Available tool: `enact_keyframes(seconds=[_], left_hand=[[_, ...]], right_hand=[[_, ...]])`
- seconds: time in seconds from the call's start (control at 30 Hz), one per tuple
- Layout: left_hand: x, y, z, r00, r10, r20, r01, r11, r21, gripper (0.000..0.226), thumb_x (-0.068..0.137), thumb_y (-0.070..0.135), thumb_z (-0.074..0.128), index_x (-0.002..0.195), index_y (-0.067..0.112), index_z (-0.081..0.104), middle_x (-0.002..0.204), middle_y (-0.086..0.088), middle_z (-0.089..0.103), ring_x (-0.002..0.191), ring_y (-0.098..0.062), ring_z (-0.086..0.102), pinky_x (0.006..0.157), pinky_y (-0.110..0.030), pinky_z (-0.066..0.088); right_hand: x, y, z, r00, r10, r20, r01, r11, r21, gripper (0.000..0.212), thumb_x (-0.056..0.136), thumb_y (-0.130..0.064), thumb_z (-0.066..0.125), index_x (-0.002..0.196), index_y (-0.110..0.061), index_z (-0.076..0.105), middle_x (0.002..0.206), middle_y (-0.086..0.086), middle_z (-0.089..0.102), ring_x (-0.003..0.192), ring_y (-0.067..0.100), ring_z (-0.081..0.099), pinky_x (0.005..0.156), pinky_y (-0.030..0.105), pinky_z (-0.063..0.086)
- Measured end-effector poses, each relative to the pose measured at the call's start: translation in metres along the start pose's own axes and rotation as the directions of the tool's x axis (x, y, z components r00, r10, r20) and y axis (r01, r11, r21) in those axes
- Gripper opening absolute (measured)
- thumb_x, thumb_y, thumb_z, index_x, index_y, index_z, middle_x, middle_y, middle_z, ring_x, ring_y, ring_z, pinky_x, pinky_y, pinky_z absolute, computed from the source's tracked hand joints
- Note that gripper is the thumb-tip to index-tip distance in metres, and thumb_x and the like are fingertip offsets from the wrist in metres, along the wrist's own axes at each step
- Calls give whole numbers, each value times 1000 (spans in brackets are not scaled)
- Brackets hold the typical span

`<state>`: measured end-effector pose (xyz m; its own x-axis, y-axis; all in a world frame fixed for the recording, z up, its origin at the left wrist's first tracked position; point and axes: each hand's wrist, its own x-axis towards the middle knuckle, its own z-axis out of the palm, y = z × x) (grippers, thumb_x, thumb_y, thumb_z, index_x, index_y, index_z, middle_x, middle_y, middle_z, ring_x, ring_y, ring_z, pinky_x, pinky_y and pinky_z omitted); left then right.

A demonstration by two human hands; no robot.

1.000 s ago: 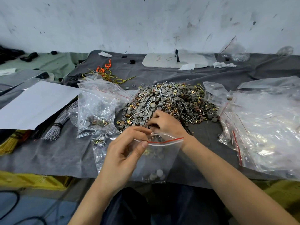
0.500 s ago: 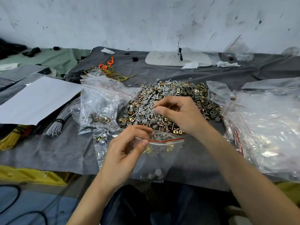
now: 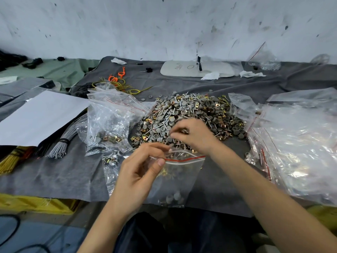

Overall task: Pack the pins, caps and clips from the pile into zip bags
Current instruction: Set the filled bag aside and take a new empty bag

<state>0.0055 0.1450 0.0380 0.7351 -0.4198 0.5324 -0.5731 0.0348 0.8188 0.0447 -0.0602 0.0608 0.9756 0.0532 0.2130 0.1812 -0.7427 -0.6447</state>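
Grey felt cloth over the bench, scuffed white wall behind. Landmark = the big heap of grey round caps, steel pins and brass square clips, mid-cloth.

Left of the heap: 1 white paper sheet, 1 tied bundle of grey wires, then clear packed bags w/ parts inside. I count 2 for sure, maybe a 3rd underneath, can't tell.

Just in front of the heap: left hand pinches the lip of 1 clear red-striped zip bag btwn thumb and fingers, mouth held open. Inside: 2-3 grey caps at the bottom plus some brass clips, exact no. unclear.

Right hand: half a sec ago it was up over the heap picking, now it's slid nearer the bag mouth. Fingers curled, sth small pinched at the tips. Too blurry to say what.

So imo a fresh pick is about to drop in, and the bag's nowhere near full.

Right of the heap: slumped stack of clear empty bags, too many to count. Same for the heap itself, prob hundreds.
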Motion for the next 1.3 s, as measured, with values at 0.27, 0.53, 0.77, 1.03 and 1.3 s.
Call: enact_keyframes(seconds=[0.27,0.53,0.77,1.03,1.3], left_hand=[[0,3,-5,1000,1,-19,-1,1000,7,11,94,37,59,92,29,66,114,2,68,113,-26,63,88,-51,53],[4,3,-2,1000,20,-4,-20,999,45,12,93,27,57,90,20,66,112,1,69,112,-24,64,87,-51,54],[9,8,10,999,34,-1,-34,999,38,14,91,27,58,88,17,65,111,1,70,110,-23,65,88,-47,54],[8,10,14,993,64,-100,-54,993,102,9,91,34,59,96,35,66,116,12,65,101,-24,66,78,-45,53],[1,13,16,990,-59,-126,59,998,1,67,77,33,76,134,54,50,65,4,62,68,-12,62,83,-26,51]], right_hand=[[14,34,45,994,24,103,22,905,-425,30,93,-38,56,111,-15,65,116,0,62,117,22,36,90,33,29],[-18,-10,-13,992,124,-1,-101,809,579,4,83,-13,70,84,-17,70,85,-2,72,82,5,63,74,16,48],[-60,-40,-50,980,-51,193,12,980,198,15,75,-34,76,85,-23,72,95,-5,63,86,1,59,83,19,44],[-90,-30,-64,994,65,88,-79,983,168,12,74,-20,79,81,-25,72,76,-6,72,69,6,65,63,13,48],[-107,-22,-72,993,107,54,-113,983,146,13,74,-15,79,76,-26,71,74,-3,71,69,7,65,68,17,50]])
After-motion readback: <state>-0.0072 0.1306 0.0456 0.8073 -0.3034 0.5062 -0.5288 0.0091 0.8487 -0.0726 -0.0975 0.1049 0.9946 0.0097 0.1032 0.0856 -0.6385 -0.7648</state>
